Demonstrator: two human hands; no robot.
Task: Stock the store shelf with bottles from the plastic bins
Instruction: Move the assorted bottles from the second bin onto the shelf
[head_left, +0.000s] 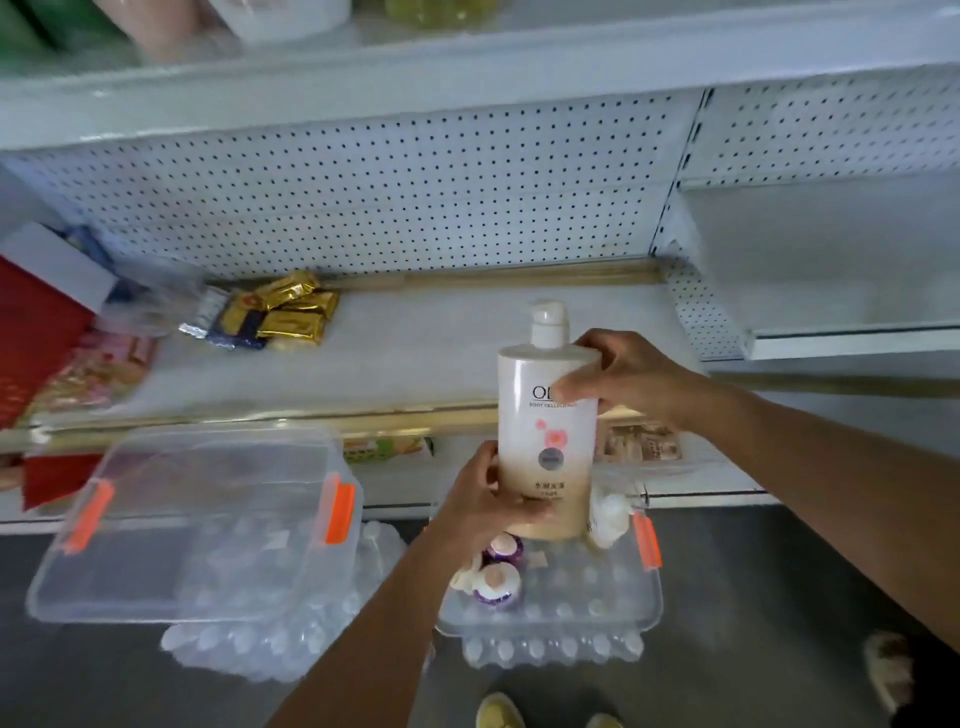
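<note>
A tall white and beige pump bottle (548, 436) with a pink flower label is held upright in the air in front of the white store shelf (426, 364). My left hand (488, 499) grips its lower part from the left. My right hand (628, 382) grips its shoulder from the right. Below it sits a clear plastic bin (566, 597) with orange latches, holding two purple-capped bottles (498, 577) and a white bottle (610, 514). A second clear bin (197, 525), with its lid on, stands to the left.
Gold snack packets (291, 312) lie at the shelf's back left, and red and pink packages (47, 343) sit at the far left. A pegboard wall (389, 197) backs the shelf. Bubble wrap (270, 639) lies on the grey floor, where my shoes (498, 712) show.
</note>
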